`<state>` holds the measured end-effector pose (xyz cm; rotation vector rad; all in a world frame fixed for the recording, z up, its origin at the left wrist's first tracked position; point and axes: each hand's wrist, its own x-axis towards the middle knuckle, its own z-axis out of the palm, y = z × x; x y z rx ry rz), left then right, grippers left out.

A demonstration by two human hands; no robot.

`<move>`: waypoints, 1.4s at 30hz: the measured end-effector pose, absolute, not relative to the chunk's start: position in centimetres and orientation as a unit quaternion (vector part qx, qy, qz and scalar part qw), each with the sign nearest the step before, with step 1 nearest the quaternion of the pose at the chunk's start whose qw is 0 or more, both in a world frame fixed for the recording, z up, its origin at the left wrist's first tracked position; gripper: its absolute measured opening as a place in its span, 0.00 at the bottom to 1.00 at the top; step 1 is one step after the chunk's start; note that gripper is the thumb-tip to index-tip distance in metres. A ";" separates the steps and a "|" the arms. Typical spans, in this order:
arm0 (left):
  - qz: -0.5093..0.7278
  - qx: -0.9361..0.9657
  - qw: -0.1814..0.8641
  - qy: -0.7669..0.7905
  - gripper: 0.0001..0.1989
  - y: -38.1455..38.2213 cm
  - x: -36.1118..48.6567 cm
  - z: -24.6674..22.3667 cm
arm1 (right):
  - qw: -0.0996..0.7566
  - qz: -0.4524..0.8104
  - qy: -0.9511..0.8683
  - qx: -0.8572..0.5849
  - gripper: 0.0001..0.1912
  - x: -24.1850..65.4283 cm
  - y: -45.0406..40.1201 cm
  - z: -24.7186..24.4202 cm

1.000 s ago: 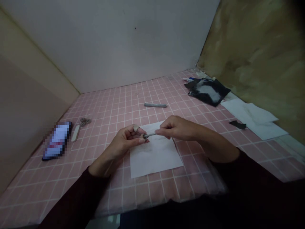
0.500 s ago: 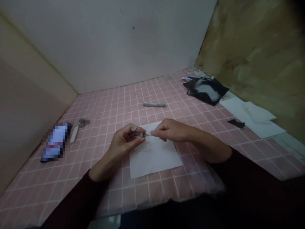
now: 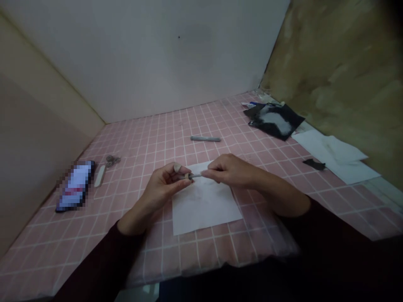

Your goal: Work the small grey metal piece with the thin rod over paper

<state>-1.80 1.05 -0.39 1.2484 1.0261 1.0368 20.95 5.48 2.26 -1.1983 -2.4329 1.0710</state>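
Above a white paper sheet (image 3: 204, 207), my left hand (image 3: 162, 180) pinches a small tan, ring-like piece (image 3: 187, 176) between thumb and fingers. A pale wrap or pad covers part of one finger. My right hand (image 3: 225, 170) is closed on a thin grey rod (image 3: 197, 175), which points left into the small piece. Whether the rod passes right through it is hard to make out. Both hands stay over the sheet's upper part, close together, and faint dusty smudges mark the paper below.
Beyond the sheet lies a grey stick (image 3: 205, 139). At left are a phone (image 3: 75, 186), a white flat file (image 3: 100, 176) and small scissors-like handles (image 3: 112, 160). To the right sit black dusty sheets (image 3: 277, 121), a black scrap (image 3: 314, 164) and white papers (image 3: 343, 161). Walls border the pink checked tablecloth (image 3: 141, 147).
More of the rod shows between the hands, and my right hand has shifted slightly right. My left hand keeps its pinch on the small piece. The view has shifted slightly.
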 end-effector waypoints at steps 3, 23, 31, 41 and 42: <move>0.438 0.523 0.587 0.436 0.11 1.0 -1.8 -0.2 | 0.118 0.359 -0.841 -0.388 0.24 21.0 5.6 2.2; 0.394 0.496 0.664 0.397 0.09 1.0 -2.1 -0.2 | 0.133 0.373 -0.846 -0.358 0.23 21.0 5.4 2.6; 0.371 0.481 0.696 0.381 0.10 1.1 -2.3 -0.2 | 0.142 0.367 -0.846 -0.360 0.23 20.9 5.3 2.6; 0.396 0.488 0.674 0.389 0.10 1.1 -2.0 -0.1 | 0.120 0.423 -0.825 -0.356 0.22 21.2 5.6 2.4; 0.399 0.491 0.668 0.391 0.10 1.1 -1.9 -0.2 | 0.114 0.426 -0.825 -0.354 0.22 21.1 5.6 2.3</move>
